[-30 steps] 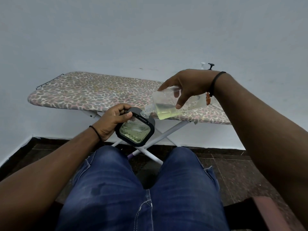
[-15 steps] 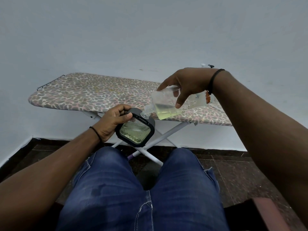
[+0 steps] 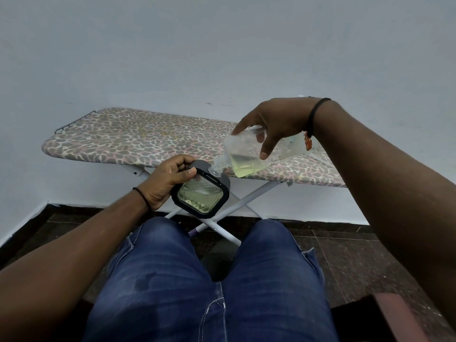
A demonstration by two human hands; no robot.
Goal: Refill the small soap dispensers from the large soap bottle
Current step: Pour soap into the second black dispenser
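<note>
Midair, right hand grips tilted soap bottle; left hand fingers clasp dispenser rim.

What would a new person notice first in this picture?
At the centre, the right hand tips a clear bottle of yellowish soap, its neck at the top of a black-framed dispenser gripped by the left hand. Behind them, along the pale wall, stands an ironing board with a leopard-print cover. Blue jeans fill the bottom of the view.
</note>
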